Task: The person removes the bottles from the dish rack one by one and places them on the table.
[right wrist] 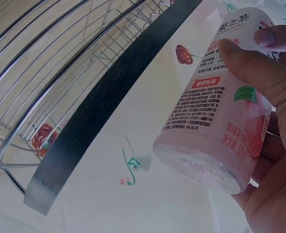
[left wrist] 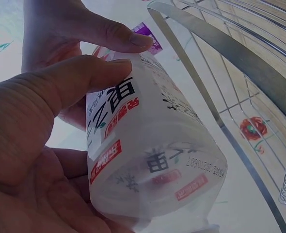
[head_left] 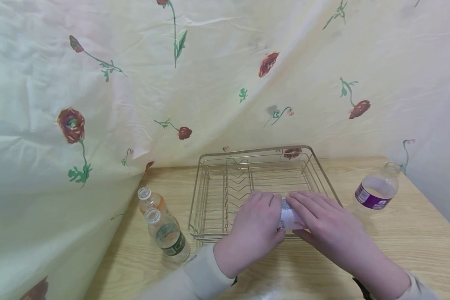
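Both hands hold one plastic bottle (right wrist: pixel 206 111) sideways over the front part of a wire dish rack (head_left: pixel 206 156). Its label is white and pink with dark and red lettering. My left hand (head_left: pixel 253 221) grips the left part of the bottle, its thumb along the label in the left wrist view. On the right part, my right hand (head_left: pixel 328 227) has its fingers over the top and its thumb below. Between the hands a strip of white label (head_left: pixel 290 216) shows in the head view. The bottle's cap is not visible.
Left of the rack stand two uncapped clear bottles, one with a green label (head_left: pixel 168 239) and one with an orange label (head_left: pixel 159 203). A bottle with a purple label (head_left: pixel 375 193) stands at the right. Flowered cloth (head_left: pixel 225 83) hangs behind the wooden table (head_left: pixel 420 250).
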{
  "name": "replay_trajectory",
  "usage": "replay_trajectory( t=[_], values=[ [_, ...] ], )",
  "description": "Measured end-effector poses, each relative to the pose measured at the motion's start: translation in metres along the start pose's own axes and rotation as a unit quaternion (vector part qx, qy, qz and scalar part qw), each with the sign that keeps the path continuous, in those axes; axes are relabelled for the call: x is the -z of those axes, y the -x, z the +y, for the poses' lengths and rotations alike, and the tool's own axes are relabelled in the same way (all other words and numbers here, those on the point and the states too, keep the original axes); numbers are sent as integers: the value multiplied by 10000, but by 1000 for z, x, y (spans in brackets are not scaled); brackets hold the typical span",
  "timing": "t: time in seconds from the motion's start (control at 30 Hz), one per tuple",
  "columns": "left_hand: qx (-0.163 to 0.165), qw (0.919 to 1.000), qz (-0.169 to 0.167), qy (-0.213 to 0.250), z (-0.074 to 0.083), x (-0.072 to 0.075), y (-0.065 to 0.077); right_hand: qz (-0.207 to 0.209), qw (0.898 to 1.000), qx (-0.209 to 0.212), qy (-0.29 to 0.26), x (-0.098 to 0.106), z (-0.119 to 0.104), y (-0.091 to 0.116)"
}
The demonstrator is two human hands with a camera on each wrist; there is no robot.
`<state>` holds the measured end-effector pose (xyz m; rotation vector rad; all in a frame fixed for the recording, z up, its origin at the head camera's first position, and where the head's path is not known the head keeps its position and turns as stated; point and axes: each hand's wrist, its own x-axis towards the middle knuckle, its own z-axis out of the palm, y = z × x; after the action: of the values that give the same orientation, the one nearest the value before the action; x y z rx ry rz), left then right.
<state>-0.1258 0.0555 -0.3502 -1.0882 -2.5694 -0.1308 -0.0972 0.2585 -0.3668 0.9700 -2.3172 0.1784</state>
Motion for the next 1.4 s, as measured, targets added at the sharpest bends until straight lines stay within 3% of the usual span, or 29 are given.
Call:
replay_trajectory(
  t=[0.2, 0.43, 0.6, 0.87, 1.13, 1.4],
  values=[
    [103, 9999, -98, 82, -1, 1, 2, 22, 10000, 45, -59, -2, 0, 1],
    [242, 9990, 206, 314, -4, 2, 5, 41, 9997, -94, -221, -5, 3, 6],
    [432, 9975, 213, 517, -8, 5, 6, 57, 9992, -173, -347, -6, 6, 9],
    [730, 9927, 195, 939, -17, 13, 13, 340, 9978, -411, -395, -8, 7, 13],
    [837, 9872, 446, 1280, -25, 15, 24, 562, 9962, -617, -259, -6, 9, 16],
    [1292, 9776, 164, 1656, -32, 17, 33, 637, 9947, -791, -182, -3, 12, 20]
  ],
)
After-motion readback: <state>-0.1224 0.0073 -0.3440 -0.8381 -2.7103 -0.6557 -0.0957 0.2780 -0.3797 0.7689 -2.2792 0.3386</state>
